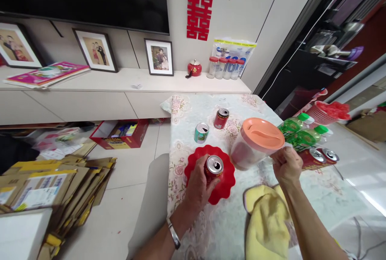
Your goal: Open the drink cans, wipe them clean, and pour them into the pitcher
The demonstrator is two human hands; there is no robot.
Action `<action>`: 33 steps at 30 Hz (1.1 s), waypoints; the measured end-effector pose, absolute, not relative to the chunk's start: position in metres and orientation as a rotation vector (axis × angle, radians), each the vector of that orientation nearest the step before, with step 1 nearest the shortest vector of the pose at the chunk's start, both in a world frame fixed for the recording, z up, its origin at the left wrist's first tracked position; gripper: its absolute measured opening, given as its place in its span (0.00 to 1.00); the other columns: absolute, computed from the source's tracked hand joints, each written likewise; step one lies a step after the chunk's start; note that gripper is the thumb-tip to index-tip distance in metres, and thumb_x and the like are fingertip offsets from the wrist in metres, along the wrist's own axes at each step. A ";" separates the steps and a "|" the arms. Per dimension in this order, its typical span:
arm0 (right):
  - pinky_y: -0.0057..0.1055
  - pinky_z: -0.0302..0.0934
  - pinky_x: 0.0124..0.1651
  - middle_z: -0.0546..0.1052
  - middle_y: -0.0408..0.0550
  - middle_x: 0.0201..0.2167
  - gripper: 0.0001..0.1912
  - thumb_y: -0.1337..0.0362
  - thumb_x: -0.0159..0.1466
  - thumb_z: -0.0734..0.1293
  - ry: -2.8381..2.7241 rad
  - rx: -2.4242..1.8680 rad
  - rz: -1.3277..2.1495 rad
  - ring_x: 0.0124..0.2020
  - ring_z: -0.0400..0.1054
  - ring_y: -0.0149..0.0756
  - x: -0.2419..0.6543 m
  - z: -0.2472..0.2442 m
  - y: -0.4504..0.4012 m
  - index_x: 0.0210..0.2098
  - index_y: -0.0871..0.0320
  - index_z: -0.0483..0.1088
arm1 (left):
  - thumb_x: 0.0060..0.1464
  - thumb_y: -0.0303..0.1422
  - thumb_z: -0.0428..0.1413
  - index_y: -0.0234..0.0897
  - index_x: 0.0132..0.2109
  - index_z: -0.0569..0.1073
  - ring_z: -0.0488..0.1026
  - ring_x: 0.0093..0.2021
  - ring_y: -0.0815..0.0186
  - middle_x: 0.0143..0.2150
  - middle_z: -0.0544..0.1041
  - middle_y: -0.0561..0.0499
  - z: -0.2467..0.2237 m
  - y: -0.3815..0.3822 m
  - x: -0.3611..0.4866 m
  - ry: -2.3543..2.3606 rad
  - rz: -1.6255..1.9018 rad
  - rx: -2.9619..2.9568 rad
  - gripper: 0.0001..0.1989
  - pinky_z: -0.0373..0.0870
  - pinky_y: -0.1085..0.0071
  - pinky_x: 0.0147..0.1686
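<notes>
My left hand (197, 185) is wrapped round a red can (215, 166), which it holds over a red scalloped plate (226, 187). My right hand (288, 165) grips the handle of a clear plastic pitcher (247, 151) with an orange lid (262, 132), to the right of the plate. The pitcher leans a little. Beyond the plate, a green can (201, 133) and another red can (221, 118) stand upright, both opened. A yellow cloth (267, 223) lies crumpled between my forearms.
Green-capped bottles (304, 135) and two red cans (319, 157) are at the table's right side, near a pink basket (322, 113). Behind the floral tablecloth (181, 111) runs a white cabinet (132, 81) with photo frames and jars. Flattened cardboard (60, 187) lies at left.
</notes>
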State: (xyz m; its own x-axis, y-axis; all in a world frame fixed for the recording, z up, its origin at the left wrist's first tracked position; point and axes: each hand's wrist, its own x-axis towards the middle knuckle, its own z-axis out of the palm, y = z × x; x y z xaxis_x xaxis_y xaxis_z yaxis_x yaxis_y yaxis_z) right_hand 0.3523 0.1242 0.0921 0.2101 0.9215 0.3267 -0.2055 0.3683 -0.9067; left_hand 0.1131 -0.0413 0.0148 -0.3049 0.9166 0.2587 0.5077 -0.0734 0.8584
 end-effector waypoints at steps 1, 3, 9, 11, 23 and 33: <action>0.26 0.41 0.20 0.51 0.31 0.14 0.34 0.45 0.53 0.79 -1.054 -0.851 0.932 0.17 0.43 0.23 0.353 0.090 0.124 0.16 0.55 0.54 | 0.61 0.27 0.59 0.42 0.70 0.53 0.68 0.70 0.44 0.70 0.67 0.35 0.016 -0.042 0.113 1.797 1.331 1.529 0.35 0.69 0.45 0.68; 0.25 0.41 0.19 0.51 0.31 0.14 0.33 0.46 0.53 0.79 -1.047 -0.851 0.938 0.17 0.43 0.22 0.356 0.086 0.123 0.17 0.55 0.54 | 0.60 0.28 0.60 0.41 0.70 0.53 0.68 0.71 0.44 0.70 0.68 0.35 0.018 -0.042 0.112 1.786 1.320 1.538 0.36 0.69 0.45 0.68; 0.25 0.47 0.21 0.54 0.32 0.16 0.29 0.49 0.50 0.82 -1.037 -0.848 1.001 0.19 0.47 0.23 0.367 0.081 0.119 0.19 0.55 0.59 | 0.57 0.30 0.62 0.43 0.69 0.57 0.69 0.70 0.42 0.70 0.69 0.36 0.020 -0.041 0.109 1.712 1.377 1.474 0.37 0.68 0.41 0.68; 0.25 0.52 0.22 0.58 0.33 0.17 0.28 0.49 0.47 0.83 -1.025 -0.852 1.018 0.20 0.51 0.24 0.370 0.079 0.118 0.20 0.55 0.62 | 0.56 0.31 0.63 0.49 0.69 0.58 0.69 0.69 0.42 0.69 0.70 0.38 0.023 -0.041 0.108 1.677 1.406 1.422 0.38 0.68 0.40 0.68; 0.25 0.42 0.19 0.52 0.32 0.15 0.31 0.53 0.49 0.81 -0.993 -0.832 1.036 0.17 0.44 0.22 0.366 0.077 0.116 0.16 0.55 0.54 | 0.47 0.32 0.71 0.52 0.58 0.71 0.76 0.59 0.48 0.56 0.77 0.47 0.044 -0.035 0.105 1.584 1.511 1.254 0.32 0.73 0.48 0.62; 0.26 0.40 0.19 0.52 0.31 0.15 0.30 0.52 0.52 0.81 -1.017 -0.817 1.011 0.17 0.44 0.22 0.365 0.077 0.116 0.17 0.55 0.56 | 0.45 0.29 0.70 0.45 0.59 0.70 0.75 0.59 0.51 0.56 0.75 0.47 0.051 -0.036 0.109 1.565 1.559 1.259 0.34 0.71 0.51 0.61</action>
